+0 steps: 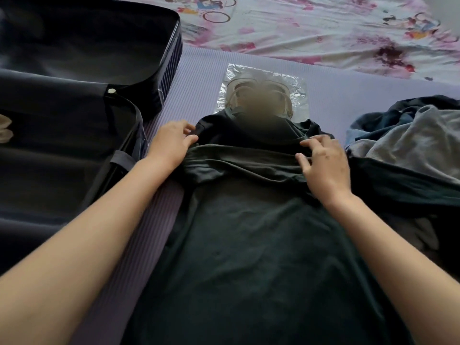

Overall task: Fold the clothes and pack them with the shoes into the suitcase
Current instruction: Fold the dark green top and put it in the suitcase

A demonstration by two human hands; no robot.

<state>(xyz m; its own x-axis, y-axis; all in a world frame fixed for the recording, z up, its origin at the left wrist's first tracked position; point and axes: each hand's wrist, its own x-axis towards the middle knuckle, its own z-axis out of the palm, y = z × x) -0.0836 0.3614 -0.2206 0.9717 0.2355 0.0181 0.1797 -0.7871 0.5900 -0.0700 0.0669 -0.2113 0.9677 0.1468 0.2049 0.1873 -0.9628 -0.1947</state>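
A dark green shirt (pixel 249 245) lies lengthwise on the purple mat, its lower part folded up over the chest. My left hand (pixel 170 144) pinches the left corner of the folded edge between thumb and fingers. On the right corner my right hand (pixel 324 166) grips the same edge with bent fingers. Just beyond the shirt's collar, pale shoes (pixel 245 89) lie in a clear plastic bag, partly blurred. The dark open suitcase (pixel 82 125) is at the left, with a dark folded garment inside.
A loose pile of grey and dark blue clothes (pixel 408 138) lies at the right, touching the shirt's side. The purple mat (pixel 348 95) sits on a bed sheet (pixel 323 28) with a pink cartoon print. The suitcase's far half stands close to the shoes.
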